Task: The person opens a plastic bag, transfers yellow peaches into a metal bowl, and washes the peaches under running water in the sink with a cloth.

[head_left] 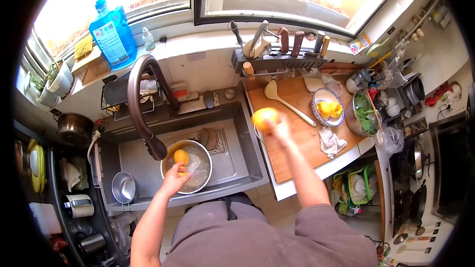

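Note:
My left hand is at the rim of a metal pot of water in the sink, its fingers round a yellow-orange fruit above the water. Over the left part of the wooden board, my right hand holds a larger yellow-orange fruit; its fingers are partly blurred. Beyond it on the board lies a cream ladle. A patterned bowl with yellow pieces and a white cloth are to the right of that hand.
The dark curved faucet arches over the sink, beside the pot. A small metal pot stands in the sink's left corner. A pot of green leaves is right of the bowl. Behind the board is a knife rack.

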`<state>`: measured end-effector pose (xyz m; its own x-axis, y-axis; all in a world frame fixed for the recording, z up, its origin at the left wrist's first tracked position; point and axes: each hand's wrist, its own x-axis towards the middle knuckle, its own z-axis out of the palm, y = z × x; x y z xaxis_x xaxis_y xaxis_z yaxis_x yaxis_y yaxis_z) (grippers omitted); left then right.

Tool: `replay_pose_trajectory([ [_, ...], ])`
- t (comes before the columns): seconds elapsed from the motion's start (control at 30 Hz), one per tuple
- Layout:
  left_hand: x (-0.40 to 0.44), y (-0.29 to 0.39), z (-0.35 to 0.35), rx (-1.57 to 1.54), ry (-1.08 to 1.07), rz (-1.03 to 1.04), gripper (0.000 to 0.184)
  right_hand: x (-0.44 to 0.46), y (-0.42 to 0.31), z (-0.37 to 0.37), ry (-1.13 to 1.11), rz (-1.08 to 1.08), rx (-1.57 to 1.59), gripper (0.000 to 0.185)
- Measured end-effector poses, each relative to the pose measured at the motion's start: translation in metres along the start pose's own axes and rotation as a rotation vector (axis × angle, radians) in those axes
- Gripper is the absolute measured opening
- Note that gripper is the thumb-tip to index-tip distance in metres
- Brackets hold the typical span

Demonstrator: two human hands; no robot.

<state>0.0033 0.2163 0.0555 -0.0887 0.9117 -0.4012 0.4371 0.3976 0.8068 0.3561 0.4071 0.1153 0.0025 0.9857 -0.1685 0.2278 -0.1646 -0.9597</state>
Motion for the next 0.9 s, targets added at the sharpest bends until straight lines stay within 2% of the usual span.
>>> replay_pose_trajectory([
  [0.03, -0.002, -0.003, -0.002, -0.002, 0.028, -0.035, 0.051, 0.009, -0.017, -0.026, 0.14, -0.055, 0.022, 0.071],
  [0.07, -0.004, -0.01, -0.003, -0.005, 0.032, -0.038, 0.051, 0.043, 0.008, -0.061, 0.335, -0.276, -0.071, 0.071],
  [0.1, -0.005, -0.018, -0.003, 0.006, 0.035, -0.068, 0.049, 0.056, -0.005, -0.093, 0.438, -0.317, -0.271, 0.075],
  [0.13, -0.005, -0.024, -0.002, 0.017, 0.042, -0.103, 0.047, 0.077, -0.002, -0.117, 0.571, -0.353, -0.263, 0.075],
  [0.17, -0.002, -0.029, -0.001, 0.015, 0.057, -0.117, 0.047, 0.098, 0.001, -0.144, 0.637, -0.266, -0.285, 0.074],
  [0.2, -0.001, -0.036, 0.001, -0.017, 0.02, -0.167, 0.046, 0.104, -0.005, -0.161, 0.725, -0.399, -0.507, 0.075],
  [0.23, -0.004, -0.044, 0.002, -0.057, -0.005, -0.227, 0.045, 0.129, 0.014, -0.189, 0.804, -0.442, -0.731, 0.078],
  [0.33, -0.008, -0.048, 0.004, -0.023, 0.01, -0.262, 0.046, 0.181, 0.046, -0.245, 0.59, -0.266, -0.802, 0.08],
  [0.37, -0.01, -0.047, 0.004, 0.009, 0.032, -0.252, 0.047, 0.187, 0.044, -0.244, 0.639, -0.221, -0.945, 0.08],
  [0.43, -0.014, -0.033, -0.002, 0.032, 0.028, -0.305, 0.045, 0.186, 0.031, -0.237, 0.531, -0.088, -1.049, 0.088],
  [0.53, -0.014, -0.02, -0.004, 0.052, 0.03, -0.339, 0.042, 0.186, 0.005, -0.209, 0.595, 0.227, -1.128, 0.083],
  [0.57, -0.015, -0.02, -0.004, 0.044, 0.03, -0.34, 0.041, 0.17, -0.018, -0.179, 0.705, 0.214, -1.242, 0.069],
  [0.63, -0.015, -0.02, -0.003, 0.006, 0.052, -0.348, 0.041, 0.155, -0.012, -0.139, 0.839, -0.437, -1.444, 0.052],
  [0.67, -0.014, -0.02, -0.002, -0.032, 0.076, -0.348, 0.041, 0.124, -0.042, -0.085, 0.592, -0.607, -1.168, 0.037],
  [0.7, -0.014, -0.02, -0.001, -0.059, 0.092, -0.341, 0.038, 0.085, -0.063, -0.021, 0.388, -0.617, -0.806, 0.03],
  [0.73, -0.016, -0.022, 0.0, -0.059, 0.091, -0.355, 0.038, 0.08, -0.026, 0.023, 0.047, -0.471, -0.603, 0.026],
  [0.77, -0.015, -0.026, 0.001, -0.178, 0.102, -0.37, 0.036, 0.035, -0.036, 0.082, -0.236, -0.516, -0.772, 0.026],
  [0.8, -0.013, -0.029, 0.001, -0.299, 0.117, -0.383, 0.035, 0.008, -0.007, 0.125, -0.51, -0.555, -0.607, 0.027],
  [0.83, -0.014, -0.035, 0.003, -0.322, 0.131, -0.382, 0.032, -0.005, 0.041, 0.168, -0.776, -0.465, -0.598, 0.034],
  [0.87, -0.018, -0.037, 0.003, -0.346, 0.141, -0.395, 0.032, -0.03, 0.059, 0.208, -0.916, -0.449, -0.722, 0.043],
  [0.9, -0.025, -0.033, 0.001, -0.383, 0.151, -0.382, 0.031, -0.046, 0.085, 0.238, -1.064, -0.532, -0.756, 0.051],
])
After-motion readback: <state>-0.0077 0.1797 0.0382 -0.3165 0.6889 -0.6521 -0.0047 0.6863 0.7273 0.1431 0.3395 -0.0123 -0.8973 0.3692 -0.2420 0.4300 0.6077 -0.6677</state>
